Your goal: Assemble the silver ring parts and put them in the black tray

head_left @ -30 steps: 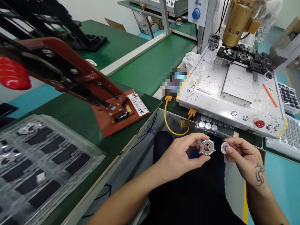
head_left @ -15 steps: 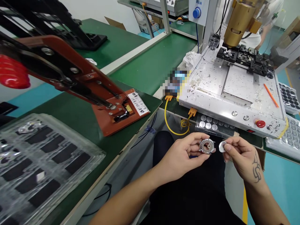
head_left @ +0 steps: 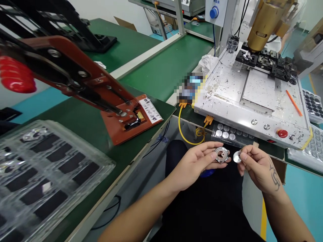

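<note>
Held in my left hand (head_left: 199, 164) is a round silver watch case (head_left: 222, 155), its ring-shaped opening facing up at me. Thumb and fingers close around its left side. My right hand (head_left: 257, 166) pinches a small shiny disc (head_left: 237, 156), which looks like a sticker or a watch back cover, between thumb and forefinger. A narrow gap separates the disc from the case. Both hands are above my lap, in front of the bench edge.
At left stand a red-brown hand press (head_left: 126, 122) and a clear plastic tray (head_left: 101, 158) with watch parts. Ahead is a white machine (head_left: 227, 104) with a brass-coloured head (head_left: 263, 27), an orange stick (head_left: 294, 103) and a red button (head_left: 282, 133). A sheet of round stickers (head_left: 225, 131) lies below it.
My left thumb has moved onto the rim of the watch case, which is tilted a little differently. The disc has turned slightly and moved a little left in my right hand.
</note>
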### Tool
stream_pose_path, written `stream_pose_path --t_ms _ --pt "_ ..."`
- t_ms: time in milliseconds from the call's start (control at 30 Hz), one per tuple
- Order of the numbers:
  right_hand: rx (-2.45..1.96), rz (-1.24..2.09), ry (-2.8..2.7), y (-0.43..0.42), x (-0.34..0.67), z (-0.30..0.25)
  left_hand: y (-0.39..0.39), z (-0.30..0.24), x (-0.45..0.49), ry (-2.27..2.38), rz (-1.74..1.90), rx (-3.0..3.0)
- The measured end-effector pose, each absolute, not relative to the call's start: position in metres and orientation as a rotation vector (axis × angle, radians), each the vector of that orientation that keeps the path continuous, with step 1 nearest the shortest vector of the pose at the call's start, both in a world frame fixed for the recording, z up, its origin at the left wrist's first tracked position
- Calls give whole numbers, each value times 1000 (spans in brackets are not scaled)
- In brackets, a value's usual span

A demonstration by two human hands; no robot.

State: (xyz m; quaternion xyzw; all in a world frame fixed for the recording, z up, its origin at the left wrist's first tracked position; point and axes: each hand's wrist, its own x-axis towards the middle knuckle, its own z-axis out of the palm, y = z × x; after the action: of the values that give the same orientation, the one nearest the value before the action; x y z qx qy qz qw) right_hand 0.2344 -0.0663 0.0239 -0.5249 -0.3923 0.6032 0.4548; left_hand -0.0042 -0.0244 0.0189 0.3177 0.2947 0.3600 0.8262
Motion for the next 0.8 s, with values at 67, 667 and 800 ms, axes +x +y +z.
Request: stream_pose_path --t_ms 67,667,800 --pt "-1277 1519 -961 -66 233 25 -24 19 -5 623 770 681" --pt "-1273 1403 -1131 -72 245 19 -29 24 -7 659 790 768" --pt "-1279 1400 -1138 -72 244 20 -29 26 -6 673 776 744"
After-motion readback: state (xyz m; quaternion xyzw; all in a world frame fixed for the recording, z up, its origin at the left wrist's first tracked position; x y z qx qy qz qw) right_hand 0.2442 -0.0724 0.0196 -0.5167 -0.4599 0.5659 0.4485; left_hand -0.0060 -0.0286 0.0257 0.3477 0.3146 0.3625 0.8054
